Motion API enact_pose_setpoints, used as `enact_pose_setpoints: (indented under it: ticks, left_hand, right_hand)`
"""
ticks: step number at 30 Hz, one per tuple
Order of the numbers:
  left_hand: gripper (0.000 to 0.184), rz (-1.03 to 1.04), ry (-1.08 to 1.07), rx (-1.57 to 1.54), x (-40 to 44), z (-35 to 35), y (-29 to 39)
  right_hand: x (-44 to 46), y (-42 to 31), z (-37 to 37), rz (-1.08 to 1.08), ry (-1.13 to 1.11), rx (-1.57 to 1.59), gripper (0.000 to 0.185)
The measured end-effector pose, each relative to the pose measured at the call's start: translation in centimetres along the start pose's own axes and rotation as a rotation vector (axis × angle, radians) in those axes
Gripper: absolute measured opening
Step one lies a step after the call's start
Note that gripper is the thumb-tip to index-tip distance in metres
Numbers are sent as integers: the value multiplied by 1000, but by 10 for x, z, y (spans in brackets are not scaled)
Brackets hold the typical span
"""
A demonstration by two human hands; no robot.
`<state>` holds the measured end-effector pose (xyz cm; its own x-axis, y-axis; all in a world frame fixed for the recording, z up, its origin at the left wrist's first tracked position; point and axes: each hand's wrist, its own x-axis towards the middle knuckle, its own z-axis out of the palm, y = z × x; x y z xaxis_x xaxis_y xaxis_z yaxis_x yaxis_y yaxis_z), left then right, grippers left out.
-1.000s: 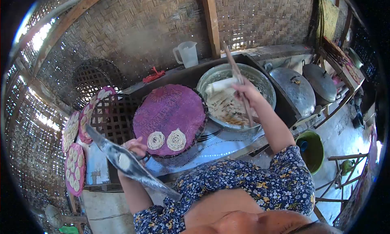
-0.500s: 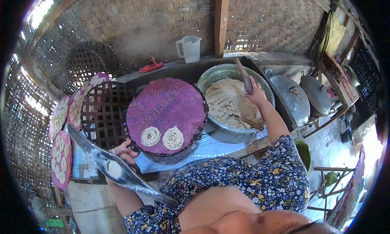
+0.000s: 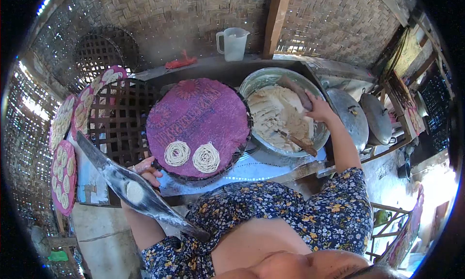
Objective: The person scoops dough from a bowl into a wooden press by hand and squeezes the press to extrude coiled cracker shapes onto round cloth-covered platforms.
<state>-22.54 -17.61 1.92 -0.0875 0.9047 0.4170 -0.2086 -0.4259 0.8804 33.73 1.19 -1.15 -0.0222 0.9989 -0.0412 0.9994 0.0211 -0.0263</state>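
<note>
My right hand [image 3: 318,107] is closed on one end of a short wooden stick [image 3: 296,91] over the right side of a metal basin [image 3: 317,153]. Pale dough [image 3: 276,112] fills the basin, and a wooden paddle [image 3: 301,142] lies on it. On the left, my left hand [image 3: 147,171] is wrapped round a long dark wooden tool [image 3: 164,212] with a whitish round patch [image 3: 134,192] at its middle. Beside that hand is a round tray with purple cloth [image 3: 193,119], bearing two coiled noodle rounds [image 3: 206,158] near its front edge.
An openwork basket [image 3: 118,119] stands left of the tray. Cloth pieces with noodle rounds [image 3: 63,177] lie at the far left. A plastic jug [image 3: 235,44] and red object [image 3: 181,62] are behind. Lidded pots [image 3: 349,119] stand right of the basin.
The white cylinder seen earlier in the basin is no longer visible. The paddle is out of my right hand and on the dough; that hand has taken the short stick and lowered it over the basin.
</note>
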Motion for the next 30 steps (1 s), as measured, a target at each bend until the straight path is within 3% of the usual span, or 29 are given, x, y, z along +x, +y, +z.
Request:
enact_pose_setpoints:
  ticks: [5, 9, 14, 19, 21, 22, 24, 26, 28, 30]
  left_hand:
    - [48, -153, 63, -63, 4, 4, -1]
    - [52, -192, -158, -125, 11, -6, -4]
    - [55, 5, -172, -100, 9, -7, 4]
    - [53, -80, -156, -43, 4, -25, 2]
    - [60, -181, -79, -6, 3, -27, -4]
    - [60, -234, -174, -64, 11, -26, 1]
    - [66, -357, -85, -127, 25, 6, 8]
    - [71, -165, -294, 77, 48, 36, 1]
    - [72, 12, -359, 433, 68, 62, -22]
    - [62, 6, -449, 583, 79, 91, -33]
  right_hand:
    - [8, -12, 0, 57, 52, 119, 99]
    - [24, -27, 33, 150, -2, 56, 97]
    - [35, -30, 32, 354, -31, 15, 95]
    - [31, -34, 15, 347, 200, -32, 94]
    - [28, -26, 4, 224, 289, 201, 92]
    - [25, -28, -7, 156, 335, 319, 91]
    - [-6, -73, -50, 188, 188, 821, 82]
    - [-39, -107, -78, 81, -24, 1304, 79]
    - [-67, -141, -89, -58, -184, 1545, 78]
    - [-87, -167, -96, -263, -355, 1650, 80]
